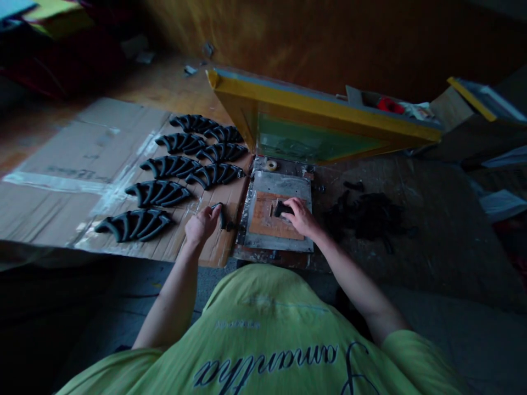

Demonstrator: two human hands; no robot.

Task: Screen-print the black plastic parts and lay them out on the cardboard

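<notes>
My left hand (201,224) is closed, its fingertips pinching the upper end of a dark curved handle-like piece (223,218) over the cardboard's right edge. My right hand (302,218) grips another short dark piece (281,208) at a brown wooden board (261,219). That board lies on a grey metal plate (280,182). A yellow-edged screen frame (325,112) with a green mesh is tilted up behind the plate. Left of my hands, similar curved pieces (158,195) lie in overlapping fanned rows. Poor light hides their finer detail.
Flattened cardboard (82,148) covers the left of the table. A loose heap of dark pieces (366,216) lies to the right of the plate. A tape roll (270,164) sits below the raised screen. Behind the screen, a box holds a red item (390,105).
</notes>
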